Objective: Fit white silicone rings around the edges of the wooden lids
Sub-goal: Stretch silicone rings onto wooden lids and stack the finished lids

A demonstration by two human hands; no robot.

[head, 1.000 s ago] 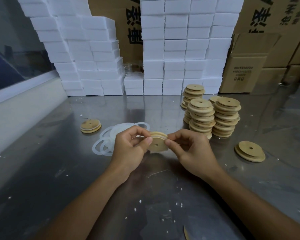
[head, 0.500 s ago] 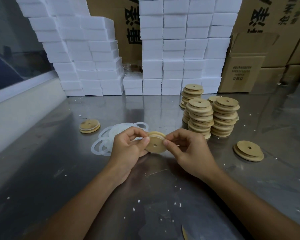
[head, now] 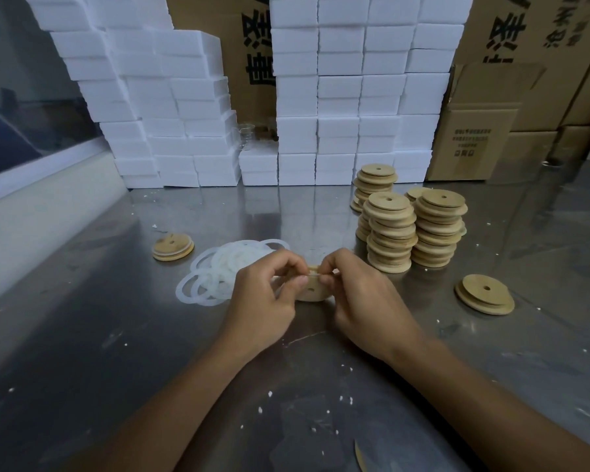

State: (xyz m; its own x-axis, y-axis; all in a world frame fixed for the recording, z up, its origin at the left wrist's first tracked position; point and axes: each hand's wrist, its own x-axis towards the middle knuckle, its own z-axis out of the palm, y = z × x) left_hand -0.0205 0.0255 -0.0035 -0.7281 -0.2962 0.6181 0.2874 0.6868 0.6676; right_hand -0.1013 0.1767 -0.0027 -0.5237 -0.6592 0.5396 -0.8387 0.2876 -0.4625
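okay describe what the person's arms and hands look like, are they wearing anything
Both arms are bare from the bottom of the frame to the wrists: no sleeves in view. The left hand and right hand have no gloves, and no rings, watch, bracelet or tape can be seen on them. Fingernails look short and unpainted.

Our steel table [head: 82,352] carries silicone rings [head: 215,277] left of our fingers [head: 295,267], lid stacks [head: 413,229] right.
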